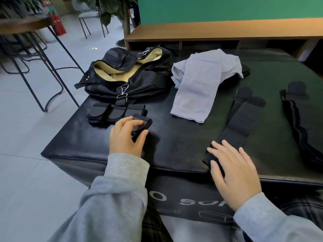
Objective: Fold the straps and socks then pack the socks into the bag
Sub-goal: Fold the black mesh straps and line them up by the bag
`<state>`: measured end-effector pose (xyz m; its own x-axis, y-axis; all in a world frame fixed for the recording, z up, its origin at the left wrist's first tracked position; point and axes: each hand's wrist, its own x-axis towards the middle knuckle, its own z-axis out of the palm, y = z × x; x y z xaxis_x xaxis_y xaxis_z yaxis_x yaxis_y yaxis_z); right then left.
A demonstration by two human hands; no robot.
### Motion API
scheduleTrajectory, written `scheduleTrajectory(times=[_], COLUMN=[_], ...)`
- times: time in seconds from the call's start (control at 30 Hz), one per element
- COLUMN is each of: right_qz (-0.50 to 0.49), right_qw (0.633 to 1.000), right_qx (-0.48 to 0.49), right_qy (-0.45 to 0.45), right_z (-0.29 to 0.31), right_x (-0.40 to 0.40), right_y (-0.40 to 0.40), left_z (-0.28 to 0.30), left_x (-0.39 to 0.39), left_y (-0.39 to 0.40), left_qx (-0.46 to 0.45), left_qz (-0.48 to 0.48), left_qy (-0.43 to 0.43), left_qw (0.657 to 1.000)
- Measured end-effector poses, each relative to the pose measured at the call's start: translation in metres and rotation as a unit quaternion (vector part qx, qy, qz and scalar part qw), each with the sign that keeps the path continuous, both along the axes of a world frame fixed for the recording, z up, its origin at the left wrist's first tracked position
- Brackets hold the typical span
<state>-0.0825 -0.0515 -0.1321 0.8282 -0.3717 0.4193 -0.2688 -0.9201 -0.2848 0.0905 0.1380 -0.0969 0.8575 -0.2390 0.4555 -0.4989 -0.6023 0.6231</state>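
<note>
Right hand [234, 173] lies flat, fingers straight, on the near end of a perforated strap [239, 124]. Left hand [126, 137] curls round a folded strap [141, 122] on the desk [174, 144]. Just beyond sit more folded straps [111, 113], then the open bag [127, 74]. Grey socks [197, 91] lie mid-desk, another strap [297, 117] far right.

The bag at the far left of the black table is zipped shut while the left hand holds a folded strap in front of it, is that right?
Not quite. The head view shows the bag lying unzipped and open, its tan lining visible. The rest holds: it sits at the far left of the black table, and the left hand holds a folded strap in front of it.
</note>
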Motion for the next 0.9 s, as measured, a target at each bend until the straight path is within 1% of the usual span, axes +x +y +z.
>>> scheduleTrajectory(times=[0.07, 0.17, 0.4, 0.6, 0.73, 0.8, 0.9], right_qz=[0.0, 0.002, 0.003, 0.003, 0.002, 0.003, 0.004], right_qw=[1.0, 1.0, 1.0, 1.0, 1.0, 1.0, 1.0], right_qx=[-0.001, -0.001, -0.001, -0.003, -0.001, 0.001, 0.003], right_qy=[0.001, 0.002, -0.004, -0.009, -0.012, -0.015, -0.017], right_z=[0.0, -0.001, -0.002, -0.003, -0.003, -0.004, -0.004], right_x=[0.0, 0.0, 0.0, 0.0, 0.0, 0.0, 0.0], right_y=[0.0, -0.001, -0.002, -0.002, -0.002, -0.002, -0.002], left_z=[0.003, 0.003, 0.0, -0.005, -0.006, -0.005, -0.005], left_x=[0.015, 0.04, 0.065, 0.068, 0.066, 0.062, 0.055], left_y=[0.006, 0.015, 0.012, 0.008, 0.009, 0.009, 0.011], left_qx=[-0.026, -0.029, 0.026, 0.041, 0.034, 0.032, 0.031], left_qz=[0.033, 0.073, 0.115, 0.135, 0.135, 0.133, 0.142], left_qy=[-0.04, -0.083, -0.079, -0.037, -0.029, -0.038, -0.08], left_qw=[0.998, 0.993, 0.99, 0.989, 0.99, 0.99, 0.986])
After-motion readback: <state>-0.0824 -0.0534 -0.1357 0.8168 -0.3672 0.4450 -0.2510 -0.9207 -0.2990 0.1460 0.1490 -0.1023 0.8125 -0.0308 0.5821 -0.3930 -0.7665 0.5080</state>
